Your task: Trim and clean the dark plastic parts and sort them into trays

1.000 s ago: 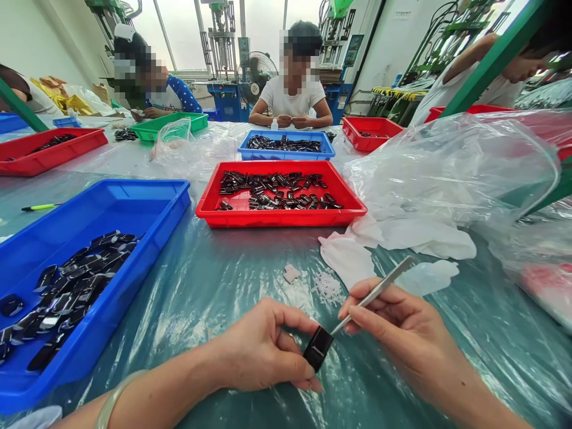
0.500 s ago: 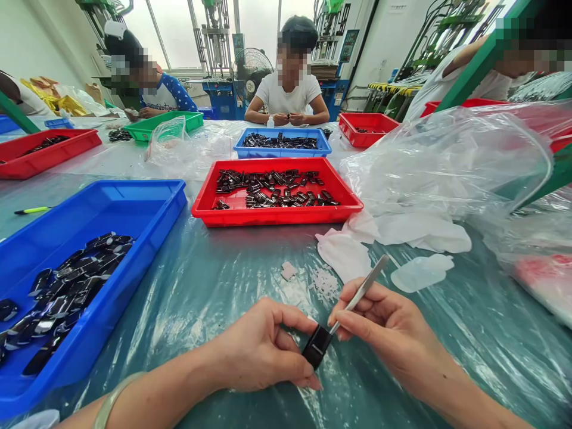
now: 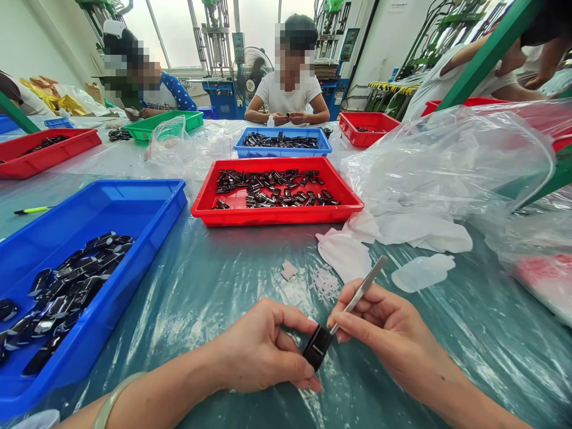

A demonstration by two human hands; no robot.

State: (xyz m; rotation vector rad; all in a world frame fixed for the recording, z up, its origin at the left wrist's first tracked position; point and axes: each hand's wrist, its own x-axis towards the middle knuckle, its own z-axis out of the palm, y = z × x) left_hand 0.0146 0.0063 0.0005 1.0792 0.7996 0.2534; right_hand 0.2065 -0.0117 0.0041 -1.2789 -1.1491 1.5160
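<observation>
Presently: one black piece in hand, apparently mid-work

Room: tall machines and a fan behind a seated co-worker. Table: covered in glossy, creased film. Near blue tray at left and red tray ahead both hold many black parts; finished versus pending cannot be told. Left hand: thumb and forefinger clamped on the piece, over the table. Right hand: fingers closed round a slim metal tool, its tip at the piece's edge; judged incomplete. Pale crumbs lie just beyond the hands.
</observation>
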